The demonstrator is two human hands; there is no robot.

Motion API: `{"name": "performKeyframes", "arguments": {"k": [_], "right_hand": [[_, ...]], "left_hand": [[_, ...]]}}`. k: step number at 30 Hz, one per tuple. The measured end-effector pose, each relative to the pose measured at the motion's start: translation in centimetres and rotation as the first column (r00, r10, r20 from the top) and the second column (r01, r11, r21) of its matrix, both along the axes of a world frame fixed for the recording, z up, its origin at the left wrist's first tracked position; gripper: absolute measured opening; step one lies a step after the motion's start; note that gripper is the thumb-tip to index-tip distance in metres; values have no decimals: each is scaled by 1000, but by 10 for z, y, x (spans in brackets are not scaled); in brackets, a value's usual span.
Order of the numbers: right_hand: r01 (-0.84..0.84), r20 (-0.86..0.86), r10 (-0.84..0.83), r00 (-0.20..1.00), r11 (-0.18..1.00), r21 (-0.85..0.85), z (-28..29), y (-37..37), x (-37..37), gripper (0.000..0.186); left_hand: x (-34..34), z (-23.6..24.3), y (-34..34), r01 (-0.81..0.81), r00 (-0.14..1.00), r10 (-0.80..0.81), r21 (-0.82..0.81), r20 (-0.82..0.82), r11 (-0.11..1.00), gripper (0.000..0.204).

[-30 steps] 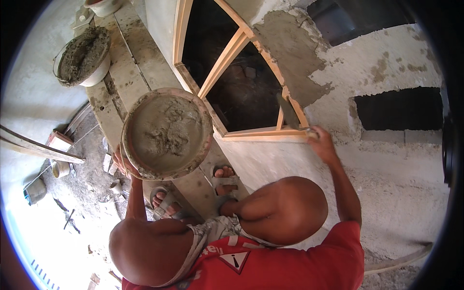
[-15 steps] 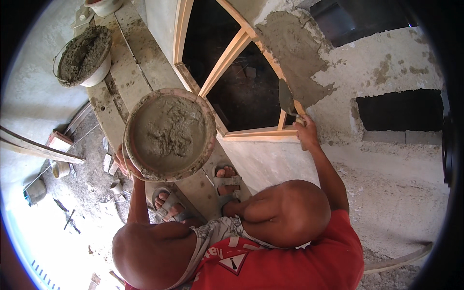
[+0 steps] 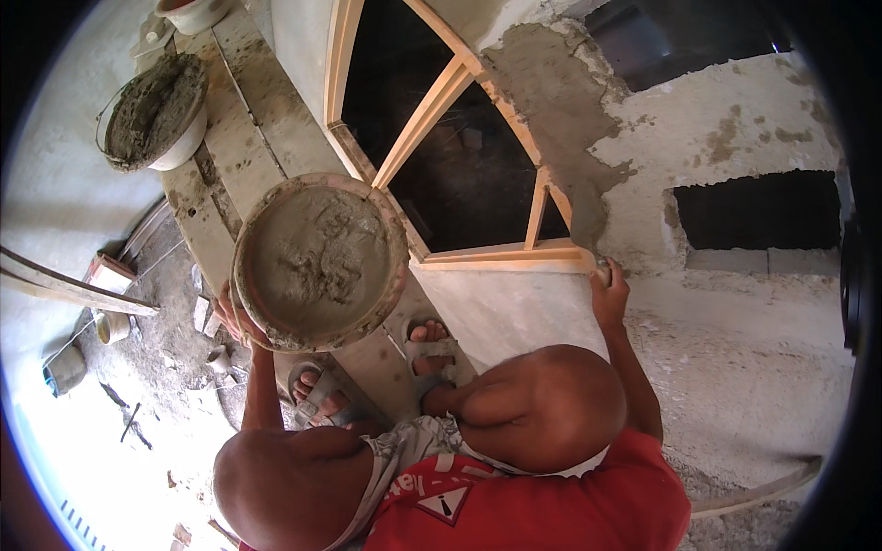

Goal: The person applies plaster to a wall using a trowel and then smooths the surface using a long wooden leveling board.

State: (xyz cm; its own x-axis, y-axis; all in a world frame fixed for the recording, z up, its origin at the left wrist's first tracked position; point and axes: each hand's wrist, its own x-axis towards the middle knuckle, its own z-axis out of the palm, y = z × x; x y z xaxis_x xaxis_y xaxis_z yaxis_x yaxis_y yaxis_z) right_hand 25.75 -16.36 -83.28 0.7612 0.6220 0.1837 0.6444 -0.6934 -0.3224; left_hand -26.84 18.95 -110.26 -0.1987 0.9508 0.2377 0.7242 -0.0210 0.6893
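Mortar fills the round pan [image 3: 319, 262] that the left hand [image 3: 237, 317] holds up from beneath, fingers curled under its near rim — the pan sits level at chest height, its grey load heaped and smeared across the bottom. The right hand [image 3: 608, 292] is closed round a tool handle at the lower right corner of the wooden window frame [image 3: 432, 101]; the blade itself is too hidden by the hand and the wall to make out. Just above that hand a band of fresh wet mortar [image 3: 560, 119] runs up the wall along the arched right side of the frame, darker than the pale, patchy plaster [image 3: 735, 349] around it.

The person stands in sandals on a plank scaffold [image 3: 248, 119] that runs along the wall, and a second bucket of mortar [image 3: 152, 115] rests further along the boards. Below, on the ground to the left, lie bits of rubble and a small can [image 3: 112, 326]. To the right of the window a dark rectangular opening [image 3: 758, 211] breaks the wall.

By my reading the step in hand is packing the joint between frame and masonry — the stroke is at its lowest point. The next move seems to call for bringing the tool back across to the pan, keeping the pan level while a fresh load is scooped.
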Motion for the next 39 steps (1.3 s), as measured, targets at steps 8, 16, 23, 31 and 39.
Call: {"name": "performKeyframes", "arguments": {"k": [8,16,23,31,39], "right_hand": [[-333,-129,316,940,932,-144,168,78,-63,44],[-214,-782,125,610,977,-11,204,106,-33,46],[4,-237,14,971,997,74,235,118,-21,43],[-731,-196,740,643,516,-446,176,200,-140,39],[-711,5,943,333,254,-656,115,286,-190,20]], "left_hand": [[-5,-3,2,-12,1000,14,92,-21,996,50],[-2,0,1,29,998,-27,28,-63,999,51],[-8,9,-2,-31,997,24,-97,-71,995,51],[26,69,-1,-94,995,98,-303,-2,948,52],[14,64,1,-128,991,131,-339,-15,932,59]]}}
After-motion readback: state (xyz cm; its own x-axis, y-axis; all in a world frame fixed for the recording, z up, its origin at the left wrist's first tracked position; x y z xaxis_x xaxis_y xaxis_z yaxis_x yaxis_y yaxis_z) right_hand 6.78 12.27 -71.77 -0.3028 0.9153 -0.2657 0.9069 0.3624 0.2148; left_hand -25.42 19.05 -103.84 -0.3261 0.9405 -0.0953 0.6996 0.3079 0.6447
